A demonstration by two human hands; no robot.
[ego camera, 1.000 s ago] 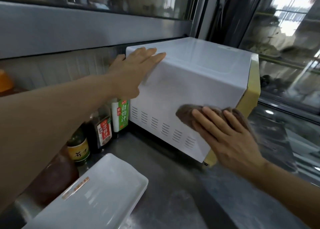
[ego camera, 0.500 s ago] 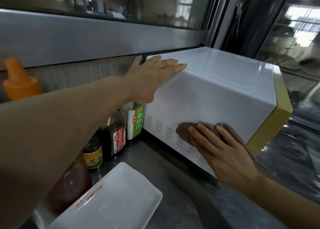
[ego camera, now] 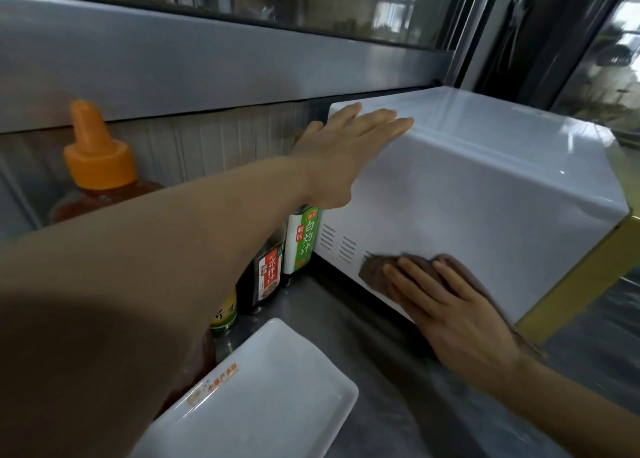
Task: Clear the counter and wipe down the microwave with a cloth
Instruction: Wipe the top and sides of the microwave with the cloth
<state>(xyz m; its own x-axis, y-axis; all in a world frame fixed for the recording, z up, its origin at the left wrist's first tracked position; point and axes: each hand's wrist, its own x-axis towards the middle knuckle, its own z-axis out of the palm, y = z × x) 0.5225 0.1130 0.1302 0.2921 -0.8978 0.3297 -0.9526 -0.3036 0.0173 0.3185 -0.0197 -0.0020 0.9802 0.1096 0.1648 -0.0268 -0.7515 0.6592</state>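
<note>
1. Two bare hands on one white microwave [ego camera: 485,194], seen from the head camera; microwave standing on a steel counter [ego camera: 346,322], close under a grey window frame [ego camera: 207,66].
2. Left hand [ego camera: 346,149] stretched far forward on a long straight forearm, palm laid flat against the microwave's upper rear corner, fingers straight and close together, tips lying over the top edge; nothing gripped, only pressed.
3. Right hand [ego camera: 446,312] lower, flat against the microwave's near side wall close to its bottom edge, fingers straight and slightly spread, pressing a brown cloth [ego camera: 377,274] to the panel rather than curling round it.
4. Cloth bunched under that palm, its free end poking out past the fingertips toward the vent slots [ego camera: 337,244], another flap trailing back along the wrist.
5. Microwave's long axis running from rear left to front right, yellow-trimmed front [ego camera: 585,281] turned away to the right; side wall facing the camera.
6. Just left of the microwave's rear end: a green-and-white sauce bottle [ego camera: 303,243], a dark bottle with a red label [ego camera: 268,274], then a yellow-labelled one [ego camera: 225,315] partly hidden by the forearm.
7. Farther left, an orange-capped squeeze bottle [ego camera: 97,153].
8. Nearer than the microwave, a white rectangular tray [ego camera: 263,398] on the counter.
</note>
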